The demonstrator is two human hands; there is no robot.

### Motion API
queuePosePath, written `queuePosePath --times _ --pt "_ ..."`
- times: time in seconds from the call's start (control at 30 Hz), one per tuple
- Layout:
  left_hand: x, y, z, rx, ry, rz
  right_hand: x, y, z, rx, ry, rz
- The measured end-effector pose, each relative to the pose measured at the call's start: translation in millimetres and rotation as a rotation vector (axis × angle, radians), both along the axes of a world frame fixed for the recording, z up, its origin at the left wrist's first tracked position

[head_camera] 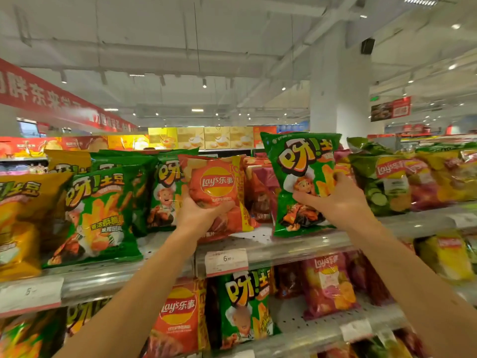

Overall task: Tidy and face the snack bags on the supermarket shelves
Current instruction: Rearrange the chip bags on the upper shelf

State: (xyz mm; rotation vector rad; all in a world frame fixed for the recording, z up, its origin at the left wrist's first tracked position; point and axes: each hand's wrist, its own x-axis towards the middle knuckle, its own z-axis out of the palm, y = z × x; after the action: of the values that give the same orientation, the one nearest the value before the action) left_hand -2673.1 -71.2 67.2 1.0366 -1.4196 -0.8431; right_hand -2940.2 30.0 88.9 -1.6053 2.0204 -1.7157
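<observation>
While the left hand (198, 215) grips a red bag (219, 195) on the top shelf (296, 246), the right hand (335, 200) clutches a green bag (302, 161) upright beside it. Green bags (103, 210) crowd the left; cucumber bags (379, 182), seemingly, sit right

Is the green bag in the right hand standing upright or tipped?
Roughly upright: the green bag, gripped by the right hand, faces front, top edge uppermost.

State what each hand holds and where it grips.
Left hand grips the red Lay's bag at its lower middle; right hand grips the green potato-snack bag at its middle.
</observation>
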Motion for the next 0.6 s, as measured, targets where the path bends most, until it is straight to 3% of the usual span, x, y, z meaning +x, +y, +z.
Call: queuePosePath --times 0.27,0.6 --pt "-41.9 -21.4 -8.6 0.087 -0.046 -0.105 -19.8 27.2 -16.8 0.019 -0.041 0.002" --pt "-29.7 -17.7 -7.5 0.116 -0.213 -0.154 17.0 18.8 -19.4 0.025 -0.039 0.027"
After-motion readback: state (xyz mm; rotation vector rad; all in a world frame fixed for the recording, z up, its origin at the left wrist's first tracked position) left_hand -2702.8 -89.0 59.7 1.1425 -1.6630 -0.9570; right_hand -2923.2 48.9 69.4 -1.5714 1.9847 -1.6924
